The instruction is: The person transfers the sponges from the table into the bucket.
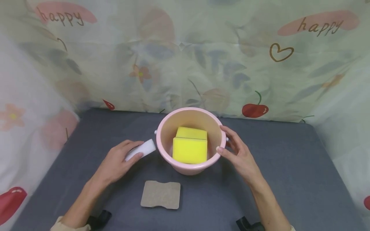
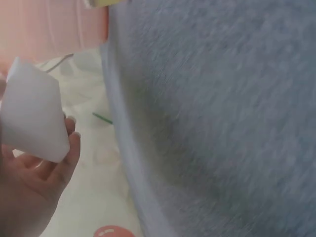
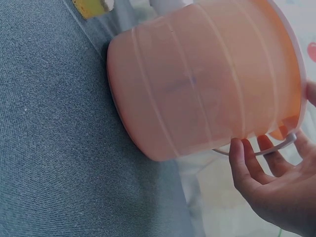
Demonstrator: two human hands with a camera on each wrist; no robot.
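Note:
My left hand pinches a white sponge block between thumb and fingers, just left of the bucket. The left wrist view shows this white block held up, with fingertips along its far side. A pink bucket stands upright on the table. Two yellow sponge blocks lie inside it, one partly behind the other. My right hand holds the bucket's right rim. In the right wrist view, several fingers curl against the bucket's outer wall, by the handle.
A sponge with a grey-brown face and notched long sides lies flat on the table in front of the bucket. Its yellow edge shows in the right wrist view. A dark grey cloth covers the table. Patterned curtains hang behind and beside it.

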